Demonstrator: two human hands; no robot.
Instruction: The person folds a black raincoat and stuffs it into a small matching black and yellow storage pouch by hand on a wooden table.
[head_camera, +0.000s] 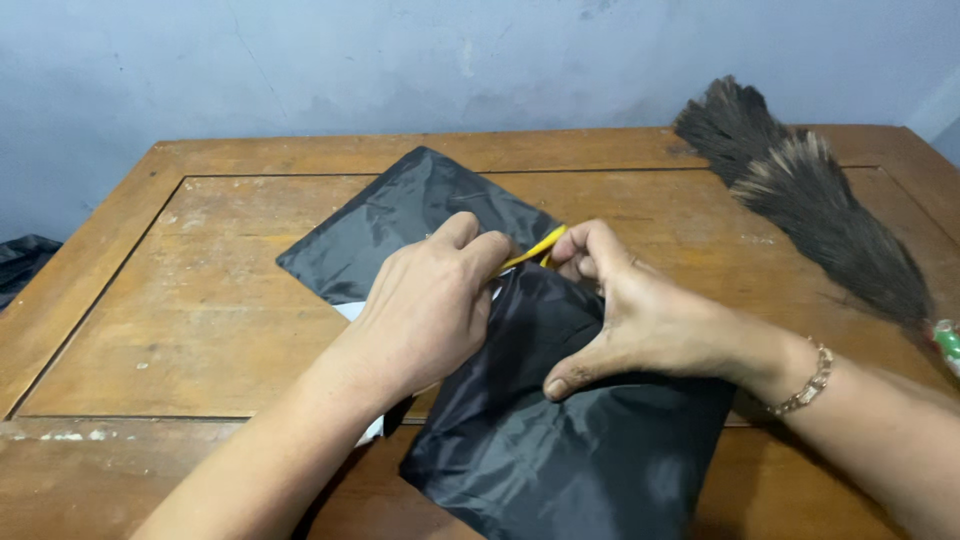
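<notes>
Dark bundle (22, 262): at the far-left edge, off the table. Wooden table (200, 330): worn, scuffed, framed panel. Black plastic bag (560, 440): glossy, creased, flat at table centre, white sheet (350, 311) beneath. Left hand (430, 305): fingers closed, pinching a yellow strip (535, 248) at the bag's fold. Right hand (630, 315): also pinching the strip, thumb pressing the bag; metal bracelet (808, 385) on wrist. Feather duster (810, 195): dark, bushy, unobstructed at right.

**Black, yellow and brown on the worn wood**

A glossy black plastic mailer bag (560, 440) is showing a grey sheen, with a thin yellow strip (535, 248) and a sliver of white sheet (350, 310) peeking beside it. The brown wooden tabletop (200, 300) is wearing pale scuffs. A dark brown feather duster (810, 190) is showing tan bands and a green handle tip. A gold-coloured chain bracelet (808, 385) is glinting against a pale blue-grey wall (300, 70).
</notes>
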